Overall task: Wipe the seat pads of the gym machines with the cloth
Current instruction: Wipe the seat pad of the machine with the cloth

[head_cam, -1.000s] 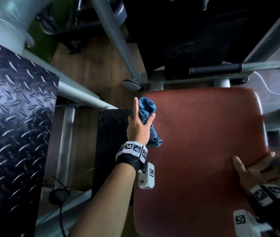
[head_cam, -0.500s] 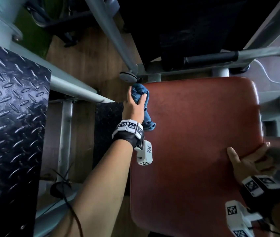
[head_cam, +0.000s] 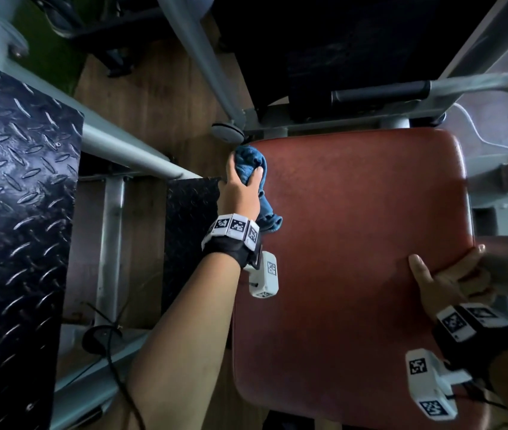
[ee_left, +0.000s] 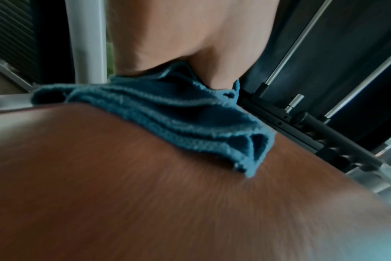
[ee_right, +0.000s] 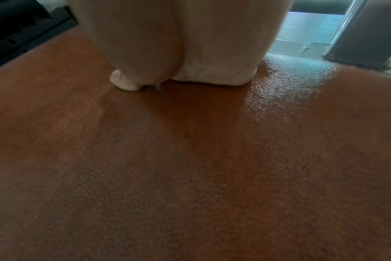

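A red-brown seat pad (head_cam: pixel 355 243) fills the middle of the head view. At its far left corner my left hand (head_cam: pixel 242 181) grips a bunched blue cloth (head_cam: pixel 248 158) and presses it onto the pad. The left wrist view shows the cloth (ee_left: pixel 179 114) lying folded on the pad (ee_left: pixel 145 194) under my palm (ee_left: pixel 179 35). My right hand (head_cam: pixel 446 270) holds the pad's right edge, thumb on top and fingers curled over the side. In the right wrist view the thumb (ee_right: pixel 125 83) lies flat on the pad (ee_right: pixel 190 159).
A black diamond-plate footplate (head_cam: pixel 13 212) stands at the left, with a grey frame tube (head_cam: pixel 128 150) beside it. Behind the pad are a black-gripped handle bar (head_cam: pixel 379 94) and a dark back panel (head_cam: pixel 339 41). A cable (head_cam: pixel 113 352) lies on the wooden floor (head_cam: pixel 153 97).
My left hand has slid the cloth along the pad's left edge away from me to the far corner. The right hand has kept its hold on the right edge.
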